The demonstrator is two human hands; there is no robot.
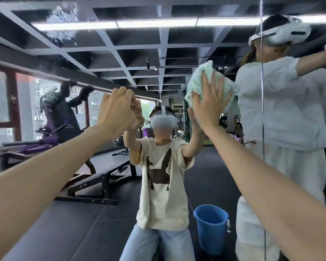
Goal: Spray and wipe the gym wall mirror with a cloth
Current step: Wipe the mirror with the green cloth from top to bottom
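R hand (209, 105) flat over cloth (199, 80)

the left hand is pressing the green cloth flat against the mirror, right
No, the right hand presses the green cloth flat against the mirror, as the head view shows; the left hand is curled beside it, off the cloth.

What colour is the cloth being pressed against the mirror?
The cloth is pale mint green. It shows best in the head view, under the flat right hand.
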